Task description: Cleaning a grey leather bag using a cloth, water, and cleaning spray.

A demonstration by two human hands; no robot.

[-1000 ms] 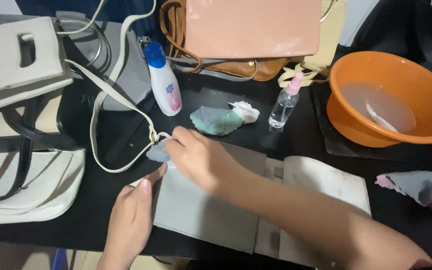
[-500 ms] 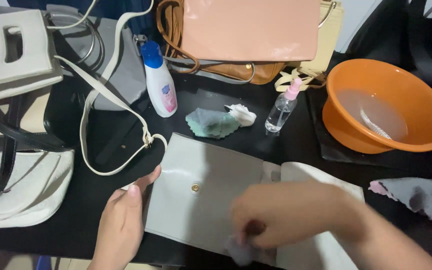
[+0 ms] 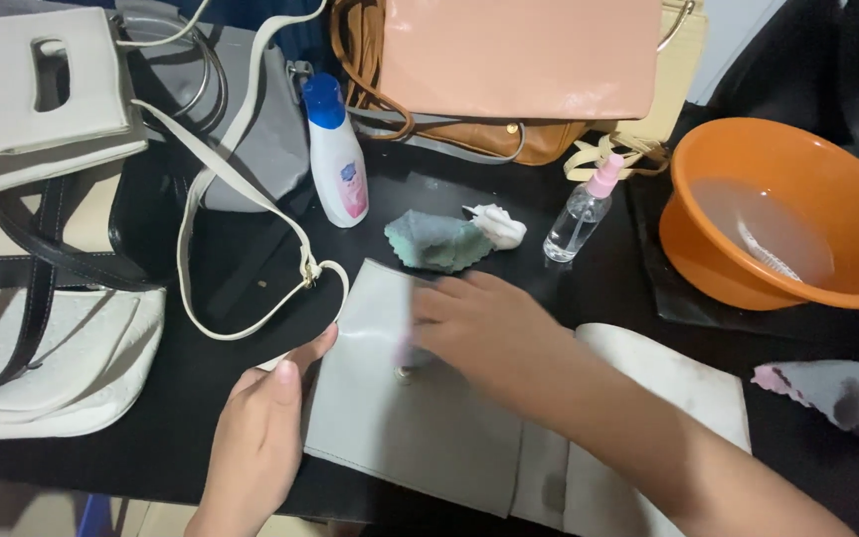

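Your left hand (image 3: pixel 260 438) rests flat with the fingers together against the left edge of the grey flap bag (image 3: pixel 420 418), thumb on its corner. The bag lies open on the black bench (image 3: pixel 211 368), long axis running from upper left to lower right, strap end pointing away from you. Your right hand (image 3: pixel 479 328) presses on the flap near the snap; the blur hides whether its fingers grip anything. Behind stands a white bottle (image 3: pixel 338 159) with a blue cap and pink label, and a clear spray bottle (image 3: pixel 581 214) with a pink top.
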